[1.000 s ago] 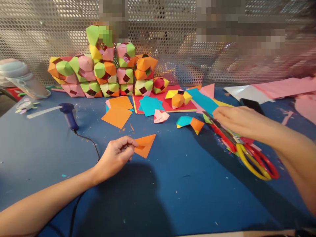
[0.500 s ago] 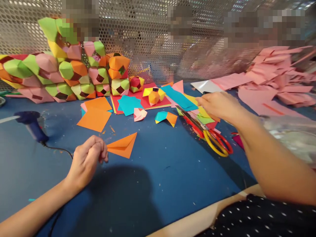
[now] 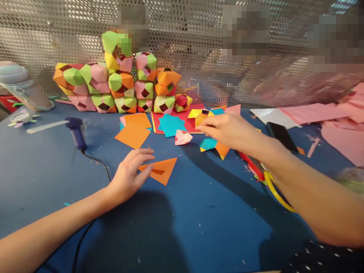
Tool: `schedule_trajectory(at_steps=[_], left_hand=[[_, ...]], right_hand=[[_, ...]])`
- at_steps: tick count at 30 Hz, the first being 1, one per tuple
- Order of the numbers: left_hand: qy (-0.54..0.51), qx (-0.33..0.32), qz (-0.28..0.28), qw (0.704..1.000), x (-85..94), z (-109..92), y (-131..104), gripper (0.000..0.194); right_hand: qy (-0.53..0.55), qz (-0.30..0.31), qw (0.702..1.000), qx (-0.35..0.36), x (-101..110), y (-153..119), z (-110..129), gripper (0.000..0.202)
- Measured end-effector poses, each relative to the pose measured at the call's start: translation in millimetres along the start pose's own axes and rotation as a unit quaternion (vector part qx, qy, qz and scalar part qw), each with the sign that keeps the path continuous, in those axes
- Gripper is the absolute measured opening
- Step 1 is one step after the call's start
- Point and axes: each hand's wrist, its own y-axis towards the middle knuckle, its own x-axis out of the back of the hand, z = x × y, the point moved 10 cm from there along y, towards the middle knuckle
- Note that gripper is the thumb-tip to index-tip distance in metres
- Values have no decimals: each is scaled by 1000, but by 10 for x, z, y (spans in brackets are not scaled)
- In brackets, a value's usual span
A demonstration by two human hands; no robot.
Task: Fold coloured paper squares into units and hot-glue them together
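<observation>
My left hand [image 3: 132, 173] is spread, with its fingers over the left end of a folded orange paper [image 3: 165, 171] on the blue table. Thumb and fingers are apart. My right hand [image 3: 220, 127] reaches across to a yellow and orange folded piece [image 3: 200, 114] lying on red sheets [image 3: 193, 110]; its fingertips meet at the front of that piece, and whether they grip it is hard to tell. Under the right wrist sits a blue and orange folded unit [image 3: 208, 144]. Left of it are a pink folded piece [image 3: 182, 137], blue paper [image 3: 171, 125] and orange squares [image 3: 132, 136].
Stacked paper modules [image 3: 121, 85] stand at the back against a perforated metal screen [image 3: 199, 57]. A glue gun [image 3: 76, 132] with a cable and a bottle [image 3: 28, 85] are on the left. Yellow-handled scissors [image 3: 277, 193], a phone [image 3: 281, 136] and pink paper [image 3: 344, 140] are on the right.
My right hand has moved left from above the scissors to the yellow and orange piece. My left hand has opened from a closed shape over the folded orange paper. The view has turned left.
</observation>
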Motion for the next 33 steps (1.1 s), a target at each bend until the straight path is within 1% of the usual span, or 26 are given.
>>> schedule_trajectory(at_steps=[1, 4, 5, 7, 10, 11, 13, 16, 19, 22, 23, 26, 27, 29, 30, 32, 33], left_hand=[[19, -12, 17, 1000, -47, -18, -11, 19], [73, -47, 82, 993, -224, -73, -61, 28], [85, -53, 100, 990, -274, -82, -78, 30], [97, -54, 123, 986, -338, -76, -104, 33], [99, -39, 131, 986, -354, -30, -114, 35], [98, -36, 138, 985, -362, -15, -116, 32], [97, -37, 156, 982, -388, 6, -125, 27], [103, -53, 169, 979, -413, 7, -138, 30], [110, -69, 160, 978, -407, -11, -148, 29], [99, -68, 154, 981, -392, -20, -155, 24], [94, -62, 151, 982, -384, -13, -154, 25], [98, -38, 135, 985, -375, 47, -134, 40], [99, -32, 129, 986, -379, 71, -123, 38], [87, -22, 124, 988, -395, 111, -94, 25], [73, -13, 119, 990, -391, 133, -73, 21], [47, 30, 93, 994, -327, 206, -22, 18], [41, 66, 71, 994, -265, 266, 0, 16]], right_hand=[[-24, 13, 999, 28, -99, 73, 139, 30], [-61, 24, 992, 110, -375, 289, 526, 24], [-64, 31, 990, 122, -469, 362, 615, 28], [-76, 66, 987, 125, -672, 498, 734, 31], [-101, 107, 982, 117, -884, 611, 821, 40], [-98, 117, 981, 122, -935, 608, 845, 42], [-67, 139, 977, 146, -1031, 530, 892, 36], [1, 164, 968, 191, -1139, 275, 936, 25], [52, 174, 960, 215, -1164, -21, 932, 23], [81, 185, 957, 210, -1126, -248, 876, 28], [89, 191, 956, 206, -1108, -303, 854, 33], [136, 199, 952, 187, -1043, -395, 792, 44], [161, 191, 953, 173, -1012, -397, 766, 45], [216, 164, 953, 134, -952, -374, 703, 41], [242, 141, 953, 113, -913, -354, 666, 38], [281, 73, 955, 67, -800, -312, 571, 31], [292, 27, 955, 42, -720, -297, 506, 26]])
